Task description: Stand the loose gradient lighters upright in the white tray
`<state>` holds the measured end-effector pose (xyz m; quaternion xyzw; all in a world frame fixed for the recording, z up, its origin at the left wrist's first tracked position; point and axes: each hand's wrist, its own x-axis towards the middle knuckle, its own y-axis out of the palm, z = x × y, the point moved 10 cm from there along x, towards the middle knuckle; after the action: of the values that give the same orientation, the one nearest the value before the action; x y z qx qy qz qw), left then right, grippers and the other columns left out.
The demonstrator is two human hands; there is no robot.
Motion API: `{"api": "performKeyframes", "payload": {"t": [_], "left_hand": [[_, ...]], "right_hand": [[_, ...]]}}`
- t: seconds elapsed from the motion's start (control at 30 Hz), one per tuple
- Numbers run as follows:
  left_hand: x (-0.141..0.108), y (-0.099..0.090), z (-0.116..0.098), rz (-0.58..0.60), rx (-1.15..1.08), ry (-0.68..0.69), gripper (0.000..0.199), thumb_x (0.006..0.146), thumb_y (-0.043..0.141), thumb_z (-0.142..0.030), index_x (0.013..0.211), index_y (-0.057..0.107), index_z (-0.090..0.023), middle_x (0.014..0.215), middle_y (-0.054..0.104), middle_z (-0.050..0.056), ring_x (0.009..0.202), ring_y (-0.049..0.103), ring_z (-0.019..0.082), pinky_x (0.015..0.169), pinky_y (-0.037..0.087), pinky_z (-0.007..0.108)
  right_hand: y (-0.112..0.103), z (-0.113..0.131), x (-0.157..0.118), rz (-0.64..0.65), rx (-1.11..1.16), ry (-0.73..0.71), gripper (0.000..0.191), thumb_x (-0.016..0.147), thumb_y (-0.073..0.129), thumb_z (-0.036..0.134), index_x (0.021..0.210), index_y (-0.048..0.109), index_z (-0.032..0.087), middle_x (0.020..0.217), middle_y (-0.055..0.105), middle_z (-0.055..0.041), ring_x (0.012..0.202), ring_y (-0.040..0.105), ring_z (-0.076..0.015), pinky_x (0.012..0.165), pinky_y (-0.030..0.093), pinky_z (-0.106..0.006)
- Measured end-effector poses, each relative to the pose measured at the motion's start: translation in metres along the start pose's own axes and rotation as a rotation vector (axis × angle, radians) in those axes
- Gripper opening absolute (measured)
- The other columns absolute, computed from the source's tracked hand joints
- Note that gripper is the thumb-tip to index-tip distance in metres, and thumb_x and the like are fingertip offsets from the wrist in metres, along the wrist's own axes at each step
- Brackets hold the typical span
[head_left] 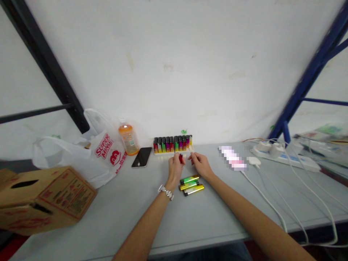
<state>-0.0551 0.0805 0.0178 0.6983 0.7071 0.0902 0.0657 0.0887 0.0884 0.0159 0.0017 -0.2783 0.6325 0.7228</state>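
My left hand (175, 166), with a bracelet at its wrist, is closed around a red lighter (181, 158); only the lighter's upper end shows. To its right, my right hand (200, 164) has its thumb and fingers drawn together near the tray's right end, and what they pinch, if anything, is hidden. Just behind both hands, a white tray (164, 153) holds rows of upright colourful lighters (165, 145). Several loose lighters (191, 185), green and yellow, lie flat on the table between my forearms.
Left of the tray are a dark phone (142, 157), an orange drink bottle (128, 139), a white plastic bag (99, 156) and a cardboard box (49, 199). On the right, a blurred-out phone (233, 158), white cables and a power strip (288, 156) lie on the grey table (114, 214).
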Motion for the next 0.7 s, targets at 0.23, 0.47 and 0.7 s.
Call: {"api": "performKeyframes", "payload": {"t": [0.23,0.47,0.7], "left_hand": [[-0.003,0.006,0.003,0.115,-0.077,-0.085,0.079,0.076,0.022,-0.087,0.044,0.044,-0.019,0.037,0.022,-0.006,0.033,0.018,0.005,0.039,0.011,0.023],[-0.002,-0.001,0.001,0.006,0.063,0.001,0.061,0.082,0.043,-0.068,0.045,0.043,-0.019,0.037,0.025,-0.006,0.037,0.022,0.006,0.042,0.016,0.024],[0.002,0.001,0.000,0.037,0.057,0.017,0.050,0.086,0.038,-0.056,0.053,0.044,-0.020,0.043,0.029,-0.006,0.042,0.027,0.009,0.046,0.022,0.025]], "right_hand": [[0.003,-0.002,-0.001,0.027,0.020,0.030,0.058,0.095,0.037,0.063,0.075,0.067,0.017,0.058,0.057,-0.0007,0.058,0.054,-0.0161,0.060,0.040,-0.027],[0.003,0.000,-0.002,0.035,0.012,0.028,0.057,0.095,0.037,0.061,0.073,0.066,0.017,0.057,0.057,-0.0006,0.058,0.054,-0.0160,0.061,0.040,-0.028],[0.002,0.007,-0.004,0.024,0.035,0.017,0.052,0.095,0.041,0.059,0.073,0.064,0.018,0.056,0.054,0.0009,0.055,0.050,-0.0146,0.058,0.037,-0.028]]}}
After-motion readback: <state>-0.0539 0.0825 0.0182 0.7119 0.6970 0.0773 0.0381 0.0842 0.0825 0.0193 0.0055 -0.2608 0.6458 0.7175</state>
